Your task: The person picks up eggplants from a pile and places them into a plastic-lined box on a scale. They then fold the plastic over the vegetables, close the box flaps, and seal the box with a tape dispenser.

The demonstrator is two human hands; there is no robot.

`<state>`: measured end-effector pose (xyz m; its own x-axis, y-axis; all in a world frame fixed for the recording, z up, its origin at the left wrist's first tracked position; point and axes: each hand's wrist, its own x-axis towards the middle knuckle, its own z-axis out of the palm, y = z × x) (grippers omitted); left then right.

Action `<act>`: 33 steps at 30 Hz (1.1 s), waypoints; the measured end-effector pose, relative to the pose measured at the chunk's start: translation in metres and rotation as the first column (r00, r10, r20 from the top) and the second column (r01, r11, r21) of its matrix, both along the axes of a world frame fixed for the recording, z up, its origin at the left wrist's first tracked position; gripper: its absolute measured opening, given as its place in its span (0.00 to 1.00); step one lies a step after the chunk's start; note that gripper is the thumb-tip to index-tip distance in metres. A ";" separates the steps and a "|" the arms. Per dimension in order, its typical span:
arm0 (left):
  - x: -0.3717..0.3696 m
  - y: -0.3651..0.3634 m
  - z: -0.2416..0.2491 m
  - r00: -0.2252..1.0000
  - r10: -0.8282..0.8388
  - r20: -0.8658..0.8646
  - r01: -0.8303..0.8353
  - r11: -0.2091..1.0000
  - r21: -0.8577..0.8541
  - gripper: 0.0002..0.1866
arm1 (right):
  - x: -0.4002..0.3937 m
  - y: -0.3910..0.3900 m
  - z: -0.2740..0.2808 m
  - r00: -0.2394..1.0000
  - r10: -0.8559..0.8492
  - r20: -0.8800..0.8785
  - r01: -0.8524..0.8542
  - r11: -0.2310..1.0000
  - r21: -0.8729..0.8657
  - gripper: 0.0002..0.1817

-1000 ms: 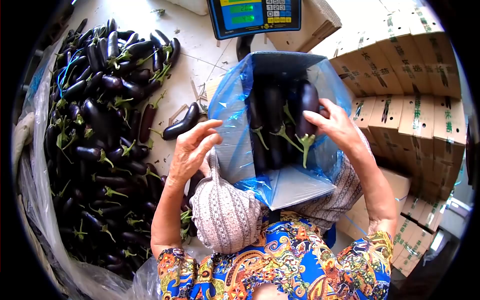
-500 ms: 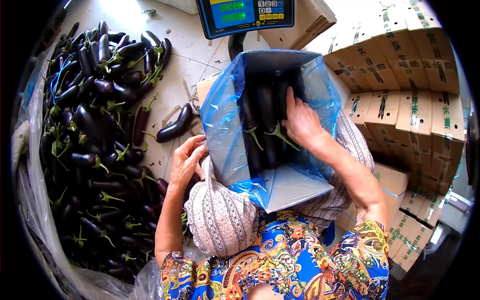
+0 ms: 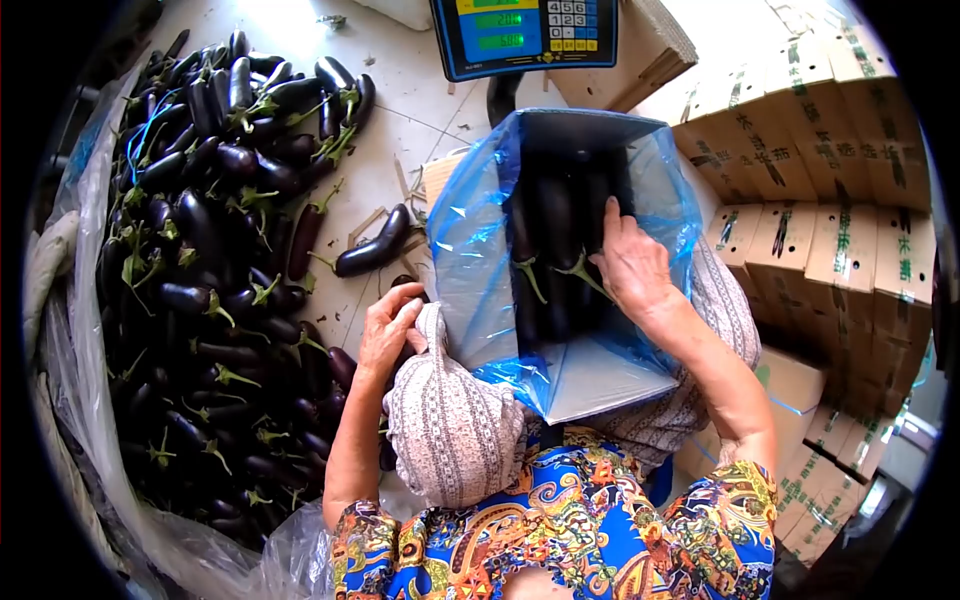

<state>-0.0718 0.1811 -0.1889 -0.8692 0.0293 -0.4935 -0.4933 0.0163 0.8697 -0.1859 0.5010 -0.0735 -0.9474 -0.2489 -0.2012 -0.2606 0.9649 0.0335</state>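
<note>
Long glossy dark-purple eggplants (image 3: 556,215): lay right inside the blue-film-lined cardboard box (image 3: 612,388)!
Bare right hand (image 3: 635,268): was over them, grip partly open, index finger stretched, any hold hidden.
Bare left hand (image 3: 386,332): was by the patterned cloth-covered knee (image 3: 452,425), grip loosely curled, hold unclear.

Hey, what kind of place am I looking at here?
Probably a produce packing area: there's a big heap of eggplants on the floor, an open box lined with blue plastic with eggplants inside, and a digital scale display beyond it.
</note>
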 end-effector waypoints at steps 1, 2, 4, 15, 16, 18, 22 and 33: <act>0.004 -0.002 0.000 1.000 0.022 0.012 -0.022 1.000 -0.011 0.17 | 0.002 0.001 0.011 0.999 0.039 0.008 -0.038 0.998 -0.045 0.39; 0.009 -0.006 0.004 0.997 0.034 0.064 -0.032 0.999 -0.035 0.17 | 0.003 0.004 0.022 0.997 0.076 0.010 -0.075 0.993 -0.088 0.37; 0.024 -0.015 -0.014 0.988 0.106 0.110 -0.111 0.993 0.031 0.18 | 0.005 0.012 0.039 0.993 0.122 -0.002 -0.120 0.974 -0.194 0.30; 0.039 -0.003 -0.022 0.931 0.273 0.243 -0.306 0.946 0.108 0.18 | -0.031 0.044 0.051 0.925 -0.282 -0.255 0.037 0.734 -0.678 0.16; 0.038 -0.001 -0.024 0.929 0.271 0.251 -0.305 0.946 0.108 0.18 | -0.033 0.049 0.049 0.920 -0.299 -0.254 0.041 0.718 -0.695 0.16; 0.038 -0.001 -0.033 0.928 0.270 0.258 -0.303 0.948 0.098 0.18 | -0.033 0.054 0.047 0.918 -0.293 -0.268 0.021 0.710 -0.704 0.15; 0.035 -0.001 -0.052 0.933 0.263 0.246 -0.286 0.956 0.061 0.19 | -0.028 0.056 0.046 0.930 -0.271 -0.249 0.007 0.689 -0.724 0.14; 0.045 0.002 -0.061 0.932 0.272 0.238 -0.279 0.960 -0.003 0.19 | -0.018 0.037 0.049 0.958 -0.157 -0.241 -0.080 0.659 -0.748 0.10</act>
